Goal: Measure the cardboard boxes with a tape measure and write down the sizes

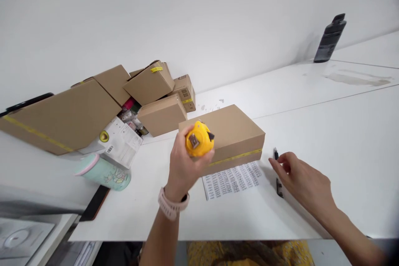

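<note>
My left hand (183,166), with a pale pink watch on its wrist, is wrapped around a yellow tape measure (199,140). It holds the tape measure up in front of a closed brown cardboard box (233,126) with a yellow strip along its side. A printed sheet (232,181) covered in rows of small text lies partly under the box's near edge. To the right, my right hand (304,183) has thumb and fingers bent together around a black pen (276,153). The pen's two ends show above and below the thumb; its middle is hidden.
Several cardboard boxes (162,114) are stacked at the back left. Nearer stand a white printed package (121,143) and a mint tumbler (107,172), with a dark flat case (95,203) at the table's left edge. A dark bottle (329,39) stands at the back right.
</note>
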`<state>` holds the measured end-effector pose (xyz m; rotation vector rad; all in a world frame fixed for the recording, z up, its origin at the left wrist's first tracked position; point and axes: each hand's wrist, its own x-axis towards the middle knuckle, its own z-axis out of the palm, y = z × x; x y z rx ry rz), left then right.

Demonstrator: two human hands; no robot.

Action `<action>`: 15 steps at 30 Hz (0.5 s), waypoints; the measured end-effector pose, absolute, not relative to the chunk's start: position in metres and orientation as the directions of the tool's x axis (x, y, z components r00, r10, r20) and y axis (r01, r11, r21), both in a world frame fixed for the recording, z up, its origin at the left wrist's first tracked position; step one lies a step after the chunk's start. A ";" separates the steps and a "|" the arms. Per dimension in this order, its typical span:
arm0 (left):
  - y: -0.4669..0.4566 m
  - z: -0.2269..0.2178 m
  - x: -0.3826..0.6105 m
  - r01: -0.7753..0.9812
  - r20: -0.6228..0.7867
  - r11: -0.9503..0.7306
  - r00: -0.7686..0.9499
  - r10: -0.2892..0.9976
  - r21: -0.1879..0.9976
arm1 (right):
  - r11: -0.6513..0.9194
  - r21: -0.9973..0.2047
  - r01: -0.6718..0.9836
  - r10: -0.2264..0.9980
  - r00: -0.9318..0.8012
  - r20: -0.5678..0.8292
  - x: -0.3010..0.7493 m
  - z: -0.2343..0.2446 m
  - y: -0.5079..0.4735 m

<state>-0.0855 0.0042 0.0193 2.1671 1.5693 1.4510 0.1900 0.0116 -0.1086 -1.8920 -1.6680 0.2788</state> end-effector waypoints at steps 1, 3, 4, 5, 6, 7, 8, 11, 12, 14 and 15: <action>0.017 0.020 -0.086 0.734 0.617 -0.426 0.012 0.787 0.529 | -0.085 -0.473 0.877 0.974 0.174 0.147 0.194 -0.117 0.017; 0.039 0.017 -0.087 0.814 0.581 -0.355 0.027 0.813 0.459 | -0.091 -0.344 0.935 0.992 0.114 0.048 0.199 -0.129 0.023; 0.048 0.014 -0.088 0.843 0.560 -0.334 0.047 0.827 0.423 | -0.064 -0.302 0.951 0.996 0.078 0.035 0.200 -0.133 0.025; 0.055 0.011 -0.088 0.862 0.538 -0.320 0.067 0.840 0.392 | -0.032 -0.276 0.961 0.999 0.042 0.031 0.201 -0.136 0.026; 0.060 0.007 -0.089 0.874 0.520 -0.314 0.084 0.850 0.371 | -0.003 -0.266 0.964 0.999 0.011 0.030 0.202 -0.138 0.027; 0.064 0.004 -0.089 0.880 0.507 -0.313 0.099 0.856 0.357 | 0.021 -0.273 0.962 0.999 -0.014 0.028 0.203 -0.139 0.028; 0.066 0.001 -0.089 0.884 0.506 -0.316 0.109 0.855 0.344 | 0.040 -0.303 0.952 0.999 -0.035 0.022 0.206 -0.139 0.028; 0.057 -0.007 -0.085 0.892 0.672 -0.372 0.113 0.732 0.256 | 0.026 -0.566 0.824 0.999 -0.041 -0.014 0.220 -0.135 0.026; 0.050 -0.011 -0.080 0.880 0.760 -0.428 0.131 0.637 0.207 | 0.007 -0.700 0.715 0.999 -0.034 -0.026 0.226 -0.133 0.024; 0.031 -0.026 -0.068 0.799 0.883 -0.592 0.199 0.425 0.105 | -0.031 -0.913 0.407 0.999 -0.027 -0.046 0.237 -0.128 0.016; 0.022 -0.037 -0.060 0.711 0.893 -0.698 0.261 0.365 0.077 | -0.034 -0.963 0.266 0.999 -0.009 -0.038 0.242 -0.126 0.011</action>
